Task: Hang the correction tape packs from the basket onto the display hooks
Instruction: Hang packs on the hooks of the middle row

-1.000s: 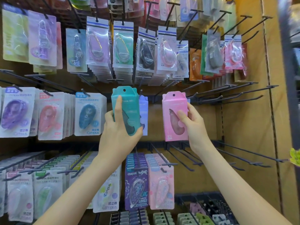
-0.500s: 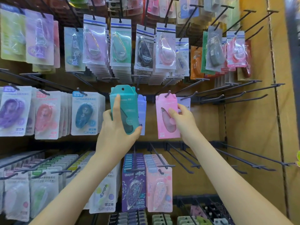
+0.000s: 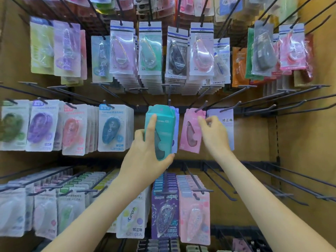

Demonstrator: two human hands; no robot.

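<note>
the left hand (image 3: 145,159) grips a teal correction tape pack (image 3: 161,124) upright, forefinger laid up its front, in front of the middle row of the display; a dark dispenser shows through its window. just to the right, the pink pack (image 3: 190,131) hangs on a hook (image 3: 201,107), a pink dispenser behind its window, and the right hand (image 3: 213,135) pinches its upper right edge. a lavender pack (image 3: 226,124) hangs farther right, behind that hand.

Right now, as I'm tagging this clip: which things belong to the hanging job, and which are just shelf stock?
Job: teal pack in left hand; pink pack in right hand; hook at its top.
Just stock: blue Campus pack; purple pack below; bare hooks right.
</note>
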